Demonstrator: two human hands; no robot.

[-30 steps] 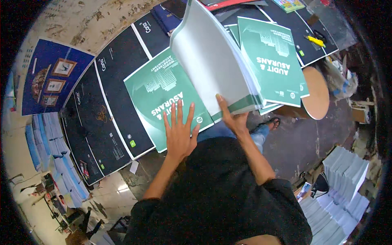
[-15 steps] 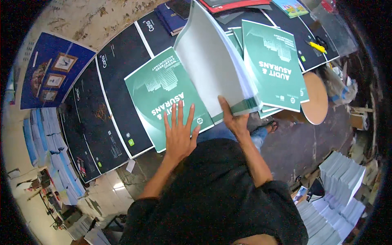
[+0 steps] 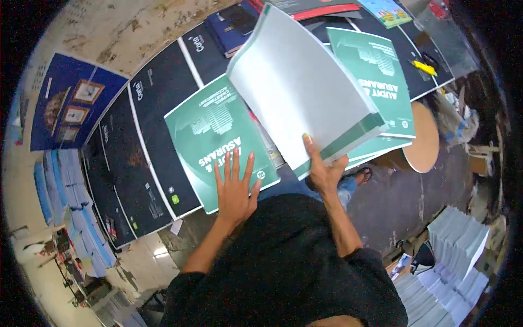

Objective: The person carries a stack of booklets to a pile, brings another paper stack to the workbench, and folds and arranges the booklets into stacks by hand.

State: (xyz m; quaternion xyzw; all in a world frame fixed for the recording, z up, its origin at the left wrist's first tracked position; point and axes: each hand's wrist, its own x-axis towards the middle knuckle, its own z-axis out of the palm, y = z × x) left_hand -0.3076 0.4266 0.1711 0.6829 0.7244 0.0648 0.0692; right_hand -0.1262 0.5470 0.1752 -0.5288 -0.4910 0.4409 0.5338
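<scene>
One white-faced, green-edged cover is held at its lower edge by the right hand, thumb on top, other fingers mostly hidden; since the earlier frame it has been shifted rightward from the green booklet. That booklet, laid over black boards, is touched by the left hand, fingers spread wide.

Worn on the head, the fisheye camera looks steeply down, close over the black cloth shirt, past the bare left hand and bare right hand, facing the white-lined black-topped table (straight edges bow toward the dark rim).
</scene>
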